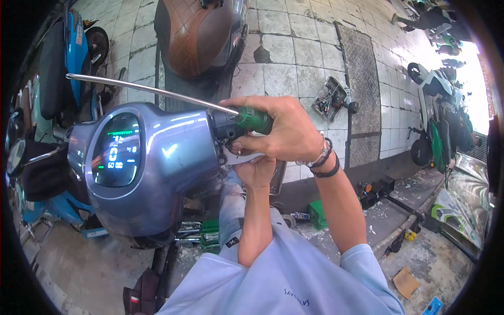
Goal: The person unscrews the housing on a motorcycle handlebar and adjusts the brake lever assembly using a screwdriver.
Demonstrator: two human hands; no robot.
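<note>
A blue-grey scooter handlebar cover (173,139) with a lit digital display (116,149) stands in front of me, to the left. My right hand (291,126) is closed around a screwdriver, its green handle (254,120) in the palm and its long metal shaft (152,90) pointing left above the cover. The thumb and fingertips of that hand also reach to the handlebar end beside the cover. Just below, my left hand (257,172) is closed by a pale, lever-like part (245,159). What its fingers hold is mostly hidden.
A second scooter with a brown quilted seat (197,31) stands ahead. On the tiled floor sits a tray of tools (332,100). Green cases (318,214) lie low near my body. Parked motorbikes line both sides, including a blue one (76,58) at left.
</note>
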